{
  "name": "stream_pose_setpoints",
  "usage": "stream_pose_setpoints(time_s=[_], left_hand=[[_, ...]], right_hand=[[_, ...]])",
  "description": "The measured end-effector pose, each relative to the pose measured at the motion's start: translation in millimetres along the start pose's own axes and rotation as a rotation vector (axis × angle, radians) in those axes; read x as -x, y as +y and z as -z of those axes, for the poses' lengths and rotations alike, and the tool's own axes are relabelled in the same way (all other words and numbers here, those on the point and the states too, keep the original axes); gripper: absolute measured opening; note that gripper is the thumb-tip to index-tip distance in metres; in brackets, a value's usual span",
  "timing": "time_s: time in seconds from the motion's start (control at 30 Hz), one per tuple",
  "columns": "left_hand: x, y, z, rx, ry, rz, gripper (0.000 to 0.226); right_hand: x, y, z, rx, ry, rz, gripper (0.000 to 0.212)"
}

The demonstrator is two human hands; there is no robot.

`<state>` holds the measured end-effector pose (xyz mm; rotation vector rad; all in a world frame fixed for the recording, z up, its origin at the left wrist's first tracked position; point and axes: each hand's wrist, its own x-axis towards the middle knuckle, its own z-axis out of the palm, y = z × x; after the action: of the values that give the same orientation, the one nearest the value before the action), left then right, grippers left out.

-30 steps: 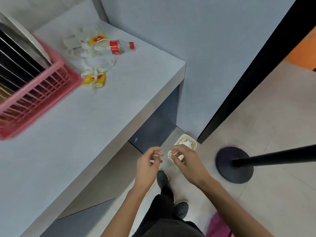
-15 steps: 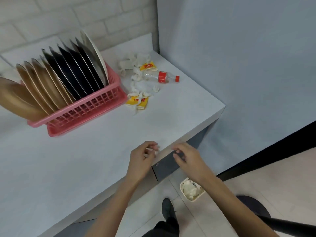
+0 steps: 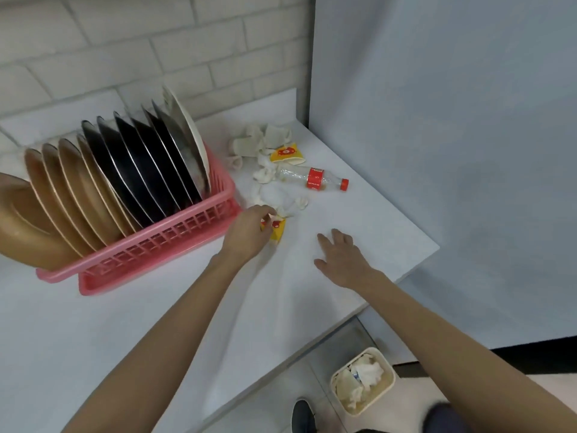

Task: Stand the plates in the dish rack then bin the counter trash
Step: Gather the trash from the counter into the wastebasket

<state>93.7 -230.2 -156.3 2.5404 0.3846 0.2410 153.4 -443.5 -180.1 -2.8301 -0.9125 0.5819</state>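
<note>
Standing upright in the pink rack (image 3: pixel 162 245), the plates (image 3: pixel 125 170) look done (none left out). Binning is underway: the left hand (image 3: pixel 249 232) pinches a yellow wrapper (image 3: pixel 278 228) beside the rack. The right hand (image 3: pixel 340 257) lies flat, released, on the desk (image 3: pixel 125 323). A bottle (image 3: pixel 312 178) and paper scraps (image 3: pixel 249 145) lie farther back.

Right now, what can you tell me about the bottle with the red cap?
The bottle is clear, crumpled-looking plastic with a red cap and a red label band. It lies on its side on the white counter, cap pointing right, and looks almost empty. Its bottom end meets crumpled white tissue; nothing holds it.
</note>
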Motion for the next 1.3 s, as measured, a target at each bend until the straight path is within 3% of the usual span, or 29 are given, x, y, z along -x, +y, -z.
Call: stream_pose_setpoints(time_s=[0.17,0.3,0.6,0.77,1.0,1.2,1.3], left_hand=[[-43,-9,-6,-0.353,-0.195,0.032,0.03],[-57,-10,-14,-0.423,-0.248,0.016,0.035],[-36,-10,-7,-0.001,0.025,-0.003,0.006],[-1,-10,10,0.39,0.157,0.114,0.016],[50,-44,2,0.461,0.214,0.349,0.025],[71,-46,-22,0.508,0.245,0.409,0.003],[75,-41,-27,0.532,0.356,0.397,0.016]], right_hand=[[-13,-6,-2,0.134,-0.021,-0.017,0.059],[-16,-2,0,0.138,-0.023,0.005,0.058],[-16,2,-4,0.14,0.005,0.03,0.058],[-14,2,-8,0.164,0.002,0.033,0.06],[-39,6,29,0.002,0.039,0.015,0.044],[-72,-12,38,0.01,0.183,0.173,0.058],[-86,-18,33,0.032,0.201,0.176,0.058]])
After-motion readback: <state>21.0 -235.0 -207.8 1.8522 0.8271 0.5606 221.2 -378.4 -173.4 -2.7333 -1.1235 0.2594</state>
